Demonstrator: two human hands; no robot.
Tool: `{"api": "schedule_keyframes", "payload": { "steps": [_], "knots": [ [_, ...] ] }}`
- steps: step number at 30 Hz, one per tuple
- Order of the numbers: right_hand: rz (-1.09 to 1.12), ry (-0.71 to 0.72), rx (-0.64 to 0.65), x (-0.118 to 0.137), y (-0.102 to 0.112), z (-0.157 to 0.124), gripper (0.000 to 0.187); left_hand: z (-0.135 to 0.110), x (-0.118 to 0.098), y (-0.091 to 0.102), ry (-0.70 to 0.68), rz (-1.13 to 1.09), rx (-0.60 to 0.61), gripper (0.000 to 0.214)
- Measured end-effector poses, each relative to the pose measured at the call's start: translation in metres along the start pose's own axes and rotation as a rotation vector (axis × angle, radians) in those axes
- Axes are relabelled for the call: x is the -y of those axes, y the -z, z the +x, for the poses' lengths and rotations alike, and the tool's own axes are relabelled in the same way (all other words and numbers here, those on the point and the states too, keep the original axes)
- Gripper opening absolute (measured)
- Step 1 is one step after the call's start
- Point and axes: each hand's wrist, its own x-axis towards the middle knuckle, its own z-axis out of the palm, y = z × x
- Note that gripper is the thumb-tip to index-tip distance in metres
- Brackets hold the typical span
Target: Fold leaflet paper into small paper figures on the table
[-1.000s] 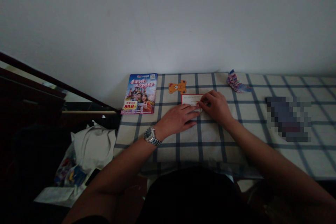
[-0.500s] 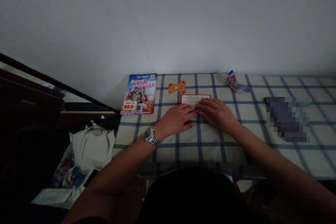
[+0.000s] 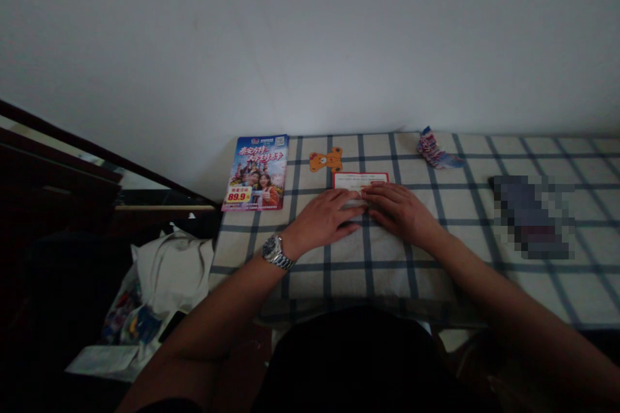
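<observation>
A white paper sheet with a red border and small print [image 3: 351, 179] lies on the checked cloth, its lower part hidden under both hands. My left hand [image 3: 330, 218], a metal watch at its wrist, rests over the sheet's left side with fingers stretched out. From the right, my right hand [image 3: 400, 210] lies across the same sheet, fingers extended and tips close to those of the left. Both hands are open and press down on the paper. Just beyond the sheet is a flat orange teddy bear cutout [image 3: 325, 159].
A stack of colourful flyers [image 3: 256, 174] lies at the table's left end. A crumpled or pleated printed paper [image 3: 436, 151] sits far right of the hands, and a dark blurred object [image 3: 530, 216] lies nearer. The checked cloth [image 3: 310, 277] meets a wall. Bags [image 3: 174, 271] stand lower left.
The hands stay over the sheet, with the right fingers shifted very slightly. The whole view has moved a little; nothing else differs visibly.
</observation>
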Motion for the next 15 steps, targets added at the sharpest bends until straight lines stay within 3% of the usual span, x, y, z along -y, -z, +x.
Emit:
{"api": "schedule_keyframes", "payload": {
  "steps": [7, 15],
  "knots": [
    [0.008, 0.005, -0.018, -0.003, -0.003, -0.002, 0.042, -0.002, 0.008, 0.003, -0.042, -0.032, 0.029, 0.038],
    [0.009, -0.023, 0.01, -0.001, -0.002, -0.002, 0.042, -0.002, 0.014, 0.003, -0.055, -0.101, -0.022, 0.032]
  ]
}}
